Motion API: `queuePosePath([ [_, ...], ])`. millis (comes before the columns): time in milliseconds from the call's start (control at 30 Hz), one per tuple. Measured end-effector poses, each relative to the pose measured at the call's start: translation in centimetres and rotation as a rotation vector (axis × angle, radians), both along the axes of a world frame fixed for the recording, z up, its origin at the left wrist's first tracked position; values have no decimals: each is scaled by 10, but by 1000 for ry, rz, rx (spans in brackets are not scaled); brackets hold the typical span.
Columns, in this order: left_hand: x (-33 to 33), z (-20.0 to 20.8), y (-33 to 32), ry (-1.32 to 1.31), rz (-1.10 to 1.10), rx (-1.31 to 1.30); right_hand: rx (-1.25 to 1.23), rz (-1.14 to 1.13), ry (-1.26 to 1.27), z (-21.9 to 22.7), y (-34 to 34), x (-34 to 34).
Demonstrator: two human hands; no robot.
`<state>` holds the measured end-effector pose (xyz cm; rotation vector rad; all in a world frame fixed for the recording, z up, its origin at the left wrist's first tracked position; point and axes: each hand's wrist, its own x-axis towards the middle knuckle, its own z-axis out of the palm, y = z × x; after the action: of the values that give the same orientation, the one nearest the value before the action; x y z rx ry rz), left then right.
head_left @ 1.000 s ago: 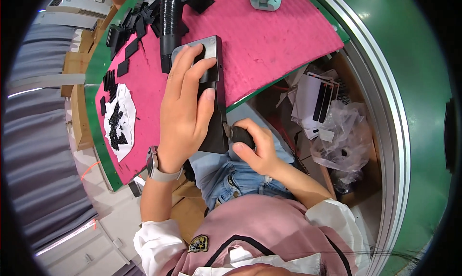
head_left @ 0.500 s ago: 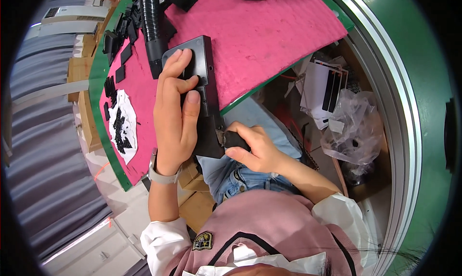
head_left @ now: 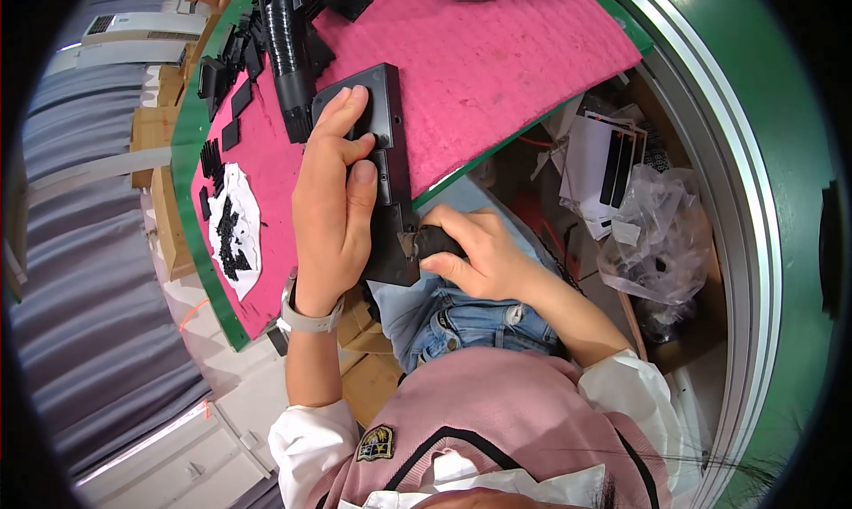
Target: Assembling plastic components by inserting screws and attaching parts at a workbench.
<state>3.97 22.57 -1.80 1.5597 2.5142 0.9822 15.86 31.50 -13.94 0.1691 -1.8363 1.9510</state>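
My left hand (head_left: 333, 212) is wrapped round a long black plastic housing (head_left: 388, 229), its fingers lying over the top face and its thumb along it. The housing is tilted, with its far end over the pink mat and its near end above my lap. In my right hand (head_left: 490, 259) is a short tool with a dark, wrapped-looking handle (head_left: 437, 241). Its worn brownish end meets the housing's right edge near the lower corner. The working tip is too small to make out. My right fingers and thumb close round the handle.
A ribbed black hose (head_left: 288, 52) reaches down beside the housing's far end. Black plastic pieces (head_left: 240, 98) lie along the left of the pink mat (head_left: 497, 56), near a white cloth (head_left: 250, 243) bearing small black parts. Right of my lap, a box holds papers and a clear plastic bag (head_left: 657, 243).
My right hand and the tool have moved slightly up along the housing's edge. The housing and my left hand have shifted a little; the whole view has also drifted slightly.
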Motion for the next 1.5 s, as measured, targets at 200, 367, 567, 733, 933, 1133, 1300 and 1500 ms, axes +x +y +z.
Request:
queuePosePath([
  [200,1,-2,3,-42,18,8,143,-33,101,-4,7,-9],
  [367,0,-2,2,6,4,9,-134,66,-50,1,-3,0],
  [567,-3,2,-1,59,-18,-20,186,61,86,-5,16,-10],
  [733,-3,-1,-2,-47,-5,-6,339,27,163,-2,27,-16],
  [933,-5,-3,-3,15,-14,-6,65,-32,188,-18,-3,-17],
  [1133,-4,1,-2,-57,-5,0,-364,13,-7,-1,-33,1],
  [1300,-3,1,-1,-63,-11,0,-589,28,-90,19,-39,12],
  [1500,-7,3,-3,-93,-16,-5,-699,86,-265,35,-34,17],
])
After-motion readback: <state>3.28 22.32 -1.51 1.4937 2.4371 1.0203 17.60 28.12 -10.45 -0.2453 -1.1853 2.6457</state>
